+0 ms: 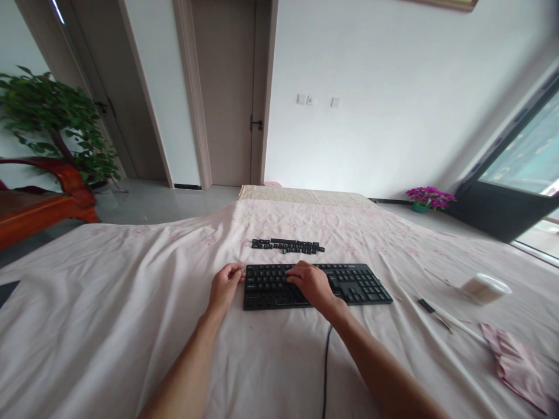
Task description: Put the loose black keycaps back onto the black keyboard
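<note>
A black computer keyboard (367, 285) lies flat on the pink cloth, its lower left rows showing bare sockets without keycaps. My left hand (226, 285) is closed at the keyboard's upper left edge, thumb and fingertips against its side. Over the middle of the letter keys is my right hand (312, 280), fingers drawn together and tips down on the keys. Whatever its fingertips pinch is too small or hidden to make out. Behind the keyboard, loose black keycaps (283, 241) lie in rough rows, a long space bar among them.
On the right of the pink floral cloth (174, 326) stand a white round tub of swabs (485, 288), a brush with a black tip (454, 320) and a crumpled pink rag (515, 361). The keyboard's cable (327, 366) runs toward me between my forearms.
</note>
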Available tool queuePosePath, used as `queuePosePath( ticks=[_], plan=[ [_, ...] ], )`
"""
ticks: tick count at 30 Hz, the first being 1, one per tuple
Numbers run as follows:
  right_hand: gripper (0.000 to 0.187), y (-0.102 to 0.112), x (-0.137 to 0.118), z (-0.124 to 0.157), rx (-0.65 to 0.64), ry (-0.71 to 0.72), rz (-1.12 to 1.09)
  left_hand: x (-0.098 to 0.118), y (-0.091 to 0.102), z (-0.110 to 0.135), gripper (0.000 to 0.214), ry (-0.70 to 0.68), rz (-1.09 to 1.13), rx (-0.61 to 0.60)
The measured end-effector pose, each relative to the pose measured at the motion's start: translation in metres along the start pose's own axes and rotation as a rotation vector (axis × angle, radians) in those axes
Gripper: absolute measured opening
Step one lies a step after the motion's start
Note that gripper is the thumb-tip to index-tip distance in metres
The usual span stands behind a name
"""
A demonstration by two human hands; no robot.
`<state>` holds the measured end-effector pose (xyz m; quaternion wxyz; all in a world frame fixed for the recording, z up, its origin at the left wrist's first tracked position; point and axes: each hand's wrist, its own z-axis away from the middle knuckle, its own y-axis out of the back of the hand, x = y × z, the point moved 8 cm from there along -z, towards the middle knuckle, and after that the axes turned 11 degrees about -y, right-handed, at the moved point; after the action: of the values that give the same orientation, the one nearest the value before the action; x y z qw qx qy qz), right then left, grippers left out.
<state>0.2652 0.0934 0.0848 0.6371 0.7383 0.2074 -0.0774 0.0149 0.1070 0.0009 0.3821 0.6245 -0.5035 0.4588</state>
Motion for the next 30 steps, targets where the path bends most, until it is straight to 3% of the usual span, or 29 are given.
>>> queuePosePath(
  ticks=[4,9,30],
  plan=[
    [0.019,-0.005,-0.008,0.02,0.004,0.061,0.113,0.001,0.001,0.001,0.03,-0.013,0.0,0.004],
    [0.018,-0.012,-0.017,0.022,0.0,0.077,0.259,-0.001,0.001,0.001,0.03,-0.014,-0.009,0.002],
    [0.018,-0.016,-0.026,0.026,0.01,0.143,0.353,0.001,0.001,0.002,0.03,-0.019,-0.006,0.004]
  ],
)
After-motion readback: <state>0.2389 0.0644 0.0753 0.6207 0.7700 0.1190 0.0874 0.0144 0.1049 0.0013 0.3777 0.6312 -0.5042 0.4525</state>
